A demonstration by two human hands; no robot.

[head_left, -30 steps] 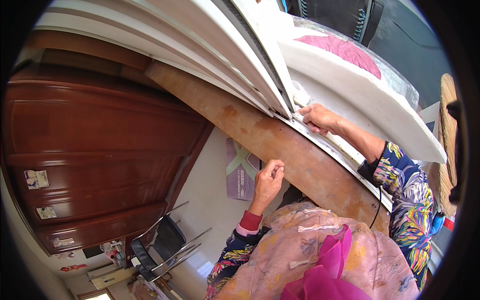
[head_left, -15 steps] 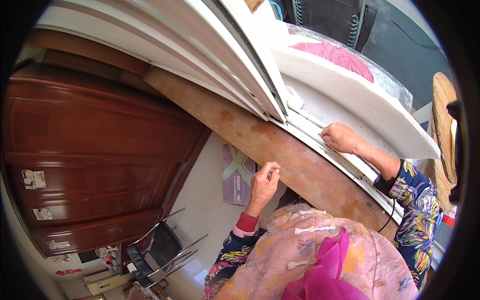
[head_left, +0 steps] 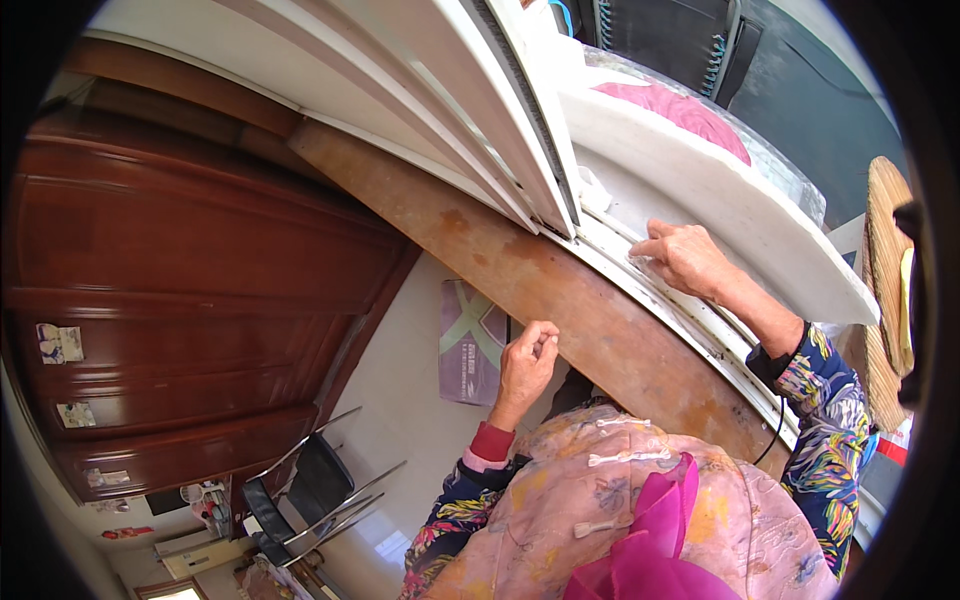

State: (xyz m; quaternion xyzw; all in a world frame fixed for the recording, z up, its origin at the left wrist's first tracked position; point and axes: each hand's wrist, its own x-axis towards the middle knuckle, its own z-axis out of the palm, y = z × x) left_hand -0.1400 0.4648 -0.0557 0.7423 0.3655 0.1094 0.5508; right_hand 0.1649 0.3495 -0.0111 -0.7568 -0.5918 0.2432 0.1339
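My right hand (head_left: 682, 260) is over the white window track (head_left: 610, 240), its index finger stretched out and the fingers apart, with nothing visible in them. The fingertips are close to the track's rail; whether they touch it I cannot tell. At the near edge of the brown, stained windowsill (head_left: 560, 290), my left hand (head_left: 527, 362) is closed, fingers curled toward the thumb. Its palm side is hidden, so anything in it cannot be made out. White sliding window frames (head_left: 440, 90) stand at the left end of the exposed track.
Beyond the track curves a white slab (head_left: 720, 180), with pink cloth (head_left: 680, 115) behind it. Brown woven matting (head_left: 885, 290) stands at the right. Below the sill are a purple box (head_left: 470, 350) and a black chair (head_left: 320, 480), near a dark red wooden cabinet (head_left: 180, 260).
My right hand has lifted slightly and its curled fingers have opened, the index finger stretching leftward. My left hand keeps its closed shape at the sill's edge. The view has shifted a little.
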